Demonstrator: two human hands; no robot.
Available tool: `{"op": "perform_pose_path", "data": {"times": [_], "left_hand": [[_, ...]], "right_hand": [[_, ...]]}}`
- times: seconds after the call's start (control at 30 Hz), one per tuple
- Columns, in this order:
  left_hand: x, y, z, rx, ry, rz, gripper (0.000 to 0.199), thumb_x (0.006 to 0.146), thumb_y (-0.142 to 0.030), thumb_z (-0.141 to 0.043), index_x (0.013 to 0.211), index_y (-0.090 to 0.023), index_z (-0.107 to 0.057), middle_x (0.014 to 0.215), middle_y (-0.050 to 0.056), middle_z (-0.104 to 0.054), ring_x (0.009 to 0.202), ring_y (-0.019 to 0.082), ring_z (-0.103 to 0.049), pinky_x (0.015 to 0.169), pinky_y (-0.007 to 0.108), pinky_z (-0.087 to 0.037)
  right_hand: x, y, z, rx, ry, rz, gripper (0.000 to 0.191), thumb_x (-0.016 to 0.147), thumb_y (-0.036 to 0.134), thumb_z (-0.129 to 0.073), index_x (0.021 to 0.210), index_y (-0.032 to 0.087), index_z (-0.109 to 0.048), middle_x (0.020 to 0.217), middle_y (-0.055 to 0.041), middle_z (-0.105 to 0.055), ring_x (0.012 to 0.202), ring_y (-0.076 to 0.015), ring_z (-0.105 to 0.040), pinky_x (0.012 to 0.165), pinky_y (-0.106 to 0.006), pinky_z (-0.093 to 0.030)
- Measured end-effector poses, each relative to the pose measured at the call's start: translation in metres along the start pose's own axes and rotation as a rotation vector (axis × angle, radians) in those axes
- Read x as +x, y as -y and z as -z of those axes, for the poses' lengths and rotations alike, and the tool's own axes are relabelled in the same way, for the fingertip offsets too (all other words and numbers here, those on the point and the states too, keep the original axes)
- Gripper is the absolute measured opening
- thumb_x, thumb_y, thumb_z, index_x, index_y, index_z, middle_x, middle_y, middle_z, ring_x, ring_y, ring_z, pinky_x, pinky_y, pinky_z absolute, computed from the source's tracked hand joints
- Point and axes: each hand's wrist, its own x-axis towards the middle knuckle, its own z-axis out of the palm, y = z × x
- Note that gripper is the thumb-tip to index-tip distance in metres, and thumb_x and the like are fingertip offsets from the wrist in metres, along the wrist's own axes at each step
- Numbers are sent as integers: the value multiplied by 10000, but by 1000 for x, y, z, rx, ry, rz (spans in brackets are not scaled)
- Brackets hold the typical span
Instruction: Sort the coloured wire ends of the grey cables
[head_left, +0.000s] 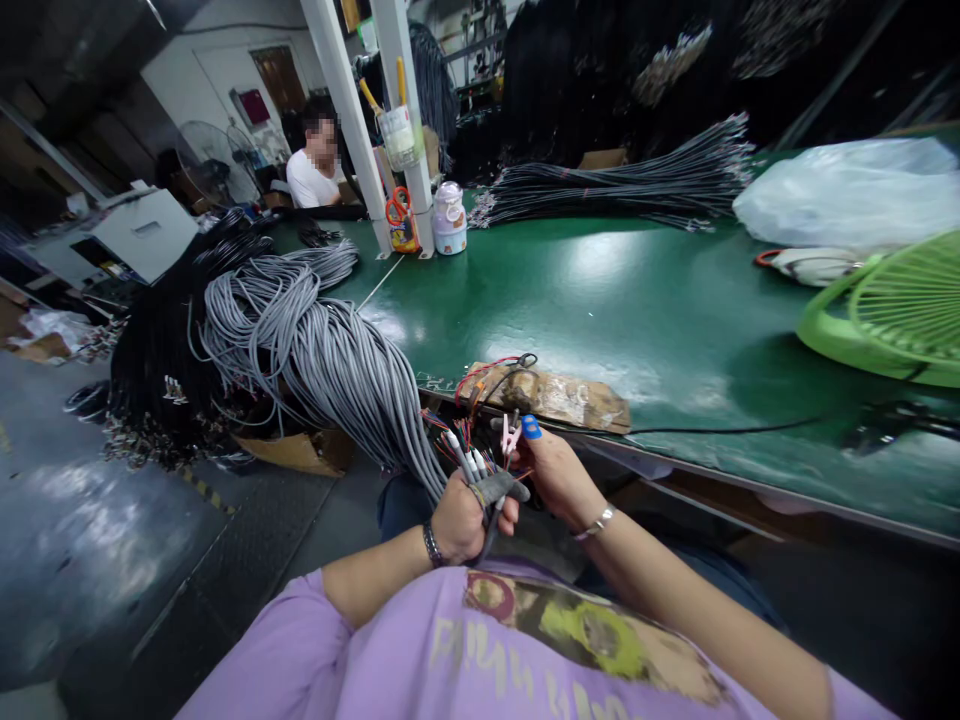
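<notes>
My left hand (461,520) is closed around a bunch of grey cables (484,545). A grey cover sits on its thumb. White-sleeved cable ends (474,462) stick up from this fist, with thin coloured wires (463,432) fanning out at their tips. Just to the right, my right hand (561,475) is closed in a pinch beside these wires, a blue wrap on its thumb. A small pinkish-white piece (510,436) shows at its fingertips; what it is, and what exactly the fingers grip, I cannot make out.
A large heap of grey cables (322,340) hangs over the table edge at left. A wooden block (570,398) lies on the green table (525,290) before my hands. Farther off are a bottle (450,225), black cable bundles (600,190), a green fan (900,310) and a seated person (311,175).
</notes>
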Motion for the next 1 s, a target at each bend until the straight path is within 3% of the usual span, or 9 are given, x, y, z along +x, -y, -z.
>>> {"op": "perform_pose_path", "data": {"times": [0.07,0.23,0.37,0.77,1.0], "left_hand": [[1,0,-1,-11,5,-3,465,597,-522,-765,665,-75,-656,465,15,-548,345,75,-453,345,196,-307],[5,3,0,-35,-5,-5,450,594,-510,-774,677,-89,-640,479,8,-557,359,74,-452,351,196,-336],[8,7,2,-36,-31,-8,440,620,-509,-762,687,-92,-635,492,9,-566,371,70,-459,354,188,-336],[8,7,2,-6,-54,17,432,627,-496,-755,684,-83,-639,481,10,-562,361,69,-460,352,180,-335],[5,9,3,5,-29,-40,441,643,-509,-754,683,-82,-651,481,10,-560,372,71,-474,358,181,-350]], "right_hand": [[0,-1,-2,-26,-24,23,455,741,639,-631,663,191,-645,585,-22,-586,537,-138,-476,518,-269,-381],[3,0,-3,213,151,-200,499,741,666,-611,838,180,-665,632,-53,-629,562,-178,-569,523,-303,-464],[6,-1,-1,251,193,-218,488,749,653,-614,855,178,-655,633,-48,-633,540,-176,-585,496,-301,-481],[5,0,-8,407,18,-287,361,703,523,-743,756,178,-648,637,-12,-645,491,-115,-543,463,-249,-474],[-1,5,-10,398,22,-316,396,745,573,-677,782,181,-636,622,-17,-617,528,-132,-546,493,-258,-467]]}}
